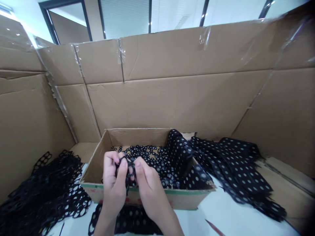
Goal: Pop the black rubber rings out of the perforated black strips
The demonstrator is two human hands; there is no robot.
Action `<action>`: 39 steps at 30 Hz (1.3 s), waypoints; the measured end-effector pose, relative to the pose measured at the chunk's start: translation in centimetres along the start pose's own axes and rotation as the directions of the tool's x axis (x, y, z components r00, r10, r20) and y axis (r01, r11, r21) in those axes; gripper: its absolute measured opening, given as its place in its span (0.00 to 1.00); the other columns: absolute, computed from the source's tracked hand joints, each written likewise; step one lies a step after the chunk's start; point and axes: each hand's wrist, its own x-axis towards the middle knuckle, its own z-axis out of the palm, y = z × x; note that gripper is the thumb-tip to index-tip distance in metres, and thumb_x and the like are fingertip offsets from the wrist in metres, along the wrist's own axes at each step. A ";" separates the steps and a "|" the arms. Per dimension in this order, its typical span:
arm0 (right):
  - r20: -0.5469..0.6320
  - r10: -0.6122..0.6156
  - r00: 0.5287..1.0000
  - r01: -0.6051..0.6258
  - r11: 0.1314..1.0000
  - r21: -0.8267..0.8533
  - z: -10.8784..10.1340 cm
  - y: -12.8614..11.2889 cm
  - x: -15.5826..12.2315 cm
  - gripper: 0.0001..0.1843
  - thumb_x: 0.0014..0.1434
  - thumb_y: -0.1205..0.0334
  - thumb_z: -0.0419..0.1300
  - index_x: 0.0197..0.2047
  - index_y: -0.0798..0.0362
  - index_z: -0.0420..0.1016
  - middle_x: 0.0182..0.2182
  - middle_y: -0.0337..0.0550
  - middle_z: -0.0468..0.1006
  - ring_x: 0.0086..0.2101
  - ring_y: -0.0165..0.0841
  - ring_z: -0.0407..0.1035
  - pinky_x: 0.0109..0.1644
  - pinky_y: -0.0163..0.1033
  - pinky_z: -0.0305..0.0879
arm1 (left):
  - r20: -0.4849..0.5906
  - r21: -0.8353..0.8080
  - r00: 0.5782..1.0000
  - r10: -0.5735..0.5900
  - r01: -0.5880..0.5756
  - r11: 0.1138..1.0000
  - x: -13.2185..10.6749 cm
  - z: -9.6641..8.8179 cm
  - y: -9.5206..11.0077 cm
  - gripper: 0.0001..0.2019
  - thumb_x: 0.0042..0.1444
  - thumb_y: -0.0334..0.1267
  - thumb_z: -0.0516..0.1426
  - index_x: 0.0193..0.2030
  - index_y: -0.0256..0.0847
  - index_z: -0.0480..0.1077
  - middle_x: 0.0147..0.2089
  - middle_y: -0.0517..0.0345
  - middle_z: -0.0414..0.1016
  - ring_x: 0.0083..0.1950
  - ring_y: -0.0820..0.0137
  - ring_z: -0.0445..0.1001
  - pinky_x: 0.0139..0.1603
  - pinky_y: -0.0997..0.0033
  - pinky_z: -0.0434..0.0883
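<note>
Both hands are raised above the near side of an open cardboard box [157,194]. My left hand [115,182] pinches a bunched piece of black sheet [127,175] with ring-like holes. The fingers of my right hand [147,186] are closed on the same piece, from the other side. Fingers hide part of it. Inside the box lie many small black rings [147,153], loose and overlapping. A black sheet with pale dots [180,147] drapes over the box's right wall. Below my wrists, another dotted black sheet [137,221] lies on the table.
A heap of black sheets full of holes [44,193] is on the left. More dotted sheets [236,167] are stacked to the right. A thin reddish pointed tool [214,227] rests on the white table [192,221]. Tall cardboard walls [172,101] enclose the back and sides.
</note>
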 end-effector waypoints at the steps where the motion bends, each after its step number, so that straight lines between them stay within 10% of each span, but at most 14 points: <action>1: 0.033 -0.011 0.999 0.012 1.000 -0.018 0.1 -0.1 -0.1 0.18 0.65 0.52 0.38 0.29 0.52 0.57 0.23 0.34 0.63 0.25 0.26 0.57 0.28 0.31 0.49 | 0.023 0.009 1.000 -0.011 0.011 1.000 0.0 0.0 -0.1 0.09 0.56 0.35 0.53 0.32 0.43 0.53 0.30 0.66 0.56 0.21 0.82 0.61 0.19 0.84 0.62; 14: 0.185 0.006 0.983 0.004 0.999 -0.050 -2.0 -0.2 -0.2 0.17 0.63 0.52 0.43 0.27 0.53 0.58 0.25 0.35 0.67 0.27 0.26 0.61 0.31 0.31 0.53 | 0.222 0.034 0.971 -0.091 0.085 0.996 -0.3 -0.7 -0.6 0.07 0.58 0.37 0.50 0.33 0.44 0.52 0.30 0.65 0.54 0.26 0.79 0.57 0.24 0.82 0.63; 24: 0.183 0.038 0.982 -0.016 0.993 -0.121 -3.2 0.6 -0.1 0.16 0.62 0.52 0.45 0.26 0.53 0.55 0.22 0.33 0.61 0.26 0.26 0.55 0.28 0.32 0.50 | 0.472 -0.077 0.849 -0.237 0.308 0.948 0.6 -1.4 -1.5 0.12 0.53 0.39 0.56 0.30 0.41 0.53 0.23 0.68 0.53 0.23 0.79 0.54 0.23 0.83 0.56; 34: -0.060 -0.083 0.995 0.088 0.991 0.096 -3.3 0.3 -0.6 0.08 0.62 0.57 0.46 0.41 0.51 0.60 0.32 0.39 0.67 0.31 0.28 0.64 0.35 0.32 0.62 | 0.479 0.346 0.766 -0.428 0.283 0.894 0.3 -1.9 -2.3 0.21 0.55 0.54 0.48 0.33 0.38 0.70 0.36 0.52 0.71 0.42 0.66 0.67 0.48 0.67 0.63; 36: -0.017 -0.102 0.995 0.103 0.994 0.028 -3.7 0.0 -1.0 0.10 0.62 0.58 0.45 0.44 0.50 0.61 0.32 0.40 0.68 0.30 0.29 0.65 0.36 0.33 0.62 | 0.443 0.416 0.786 -0.431 0.245 0.875 0.5 -2.2 -2.3 0.23 0.54 0.56 0.47 0.38 0.39 0.70 0.39 0.50 0.71 0.45 0.63 0.67 0.50 0.64 0.63; 39: 0.025 -0.126 0.992 0.128 0.973 -0.190 -4.2 -0.7 -1.3 0.11 0.62 0.61 0.45 0.44 0.50 0.65 0.31 0.40 0.70 0.30 0.30 0.64 0.35 0.34 0.60 | 0.278 0.499 0.937 -0.213 0.048 0.865 1.0 -2.9 -1.5 0.23 0.53 0.54 0.51 0.49 0.41 0.65 0.48 0.48 0.68 0.52 0.59 0.64 0.54 0.58 0.60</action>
